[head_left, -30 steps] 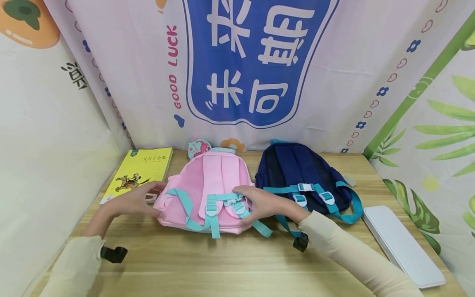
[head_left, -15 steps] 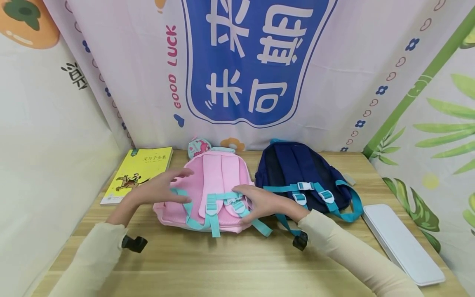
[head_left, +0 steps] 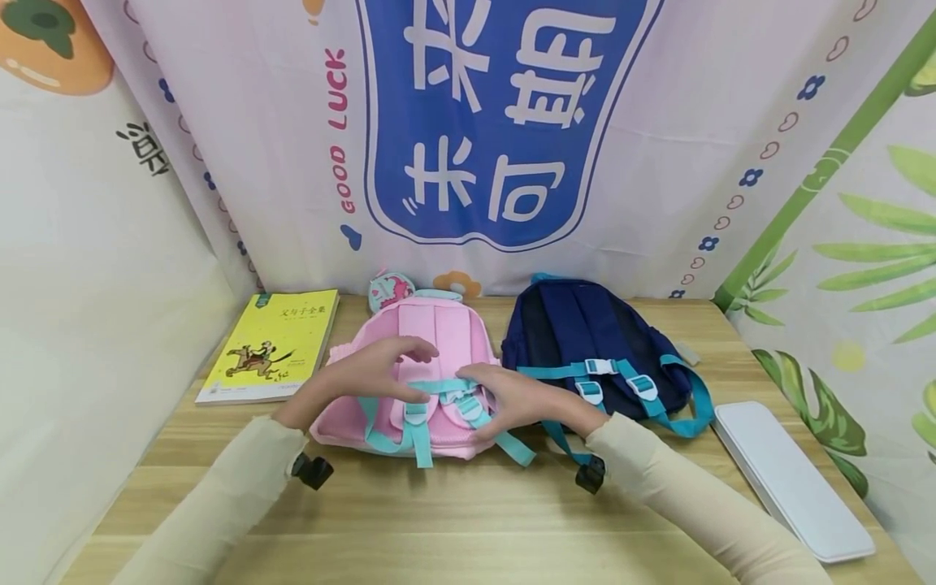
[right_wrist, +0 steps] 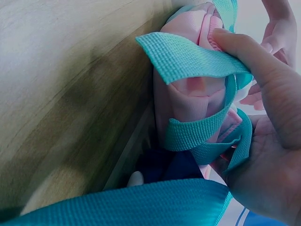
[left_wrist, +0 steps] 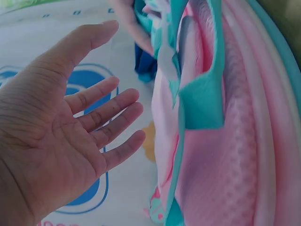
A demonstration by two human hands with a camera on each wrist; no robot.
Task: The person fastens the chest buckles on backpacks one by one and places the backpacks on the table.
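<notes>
A pink backpack (head_left: 455, 329) with teal straps lies back panel up on the table. My right hand (head_left: 530, 402) curls round the webbing strap (right_wrist: 197, 63) near its lower right buckle, thumb against the pink fabric in the right wrist view. Part of that grip is hidden behind the webbing. My left hand (head_left: 366, 372) hovers over the backpack's left half, palm toward the straps. Its fingers (left_wrist: 110, 106) are extended and apart from the fabric in the left wrist view, holding nothing. A round teal-and-pink pouch (head_left: 391, 290) sits behind the backpack's top.
Close by on the right lies a navy backpack (head_left: 566, 317) with teal straps. A yellow book (head_left: 274, 341) lies at the left, and a long white case (head_left: 793, 479) rests near the table's right edge. A printed cloth (head_left: 278, 122) hangs behind the wooden table (head_left: 424, 528).
My left hand has moved right, from the backpack's left edge to above its middle, near the straps. The right hand keeps its place. Both backpacks lie about as before.
</notes>
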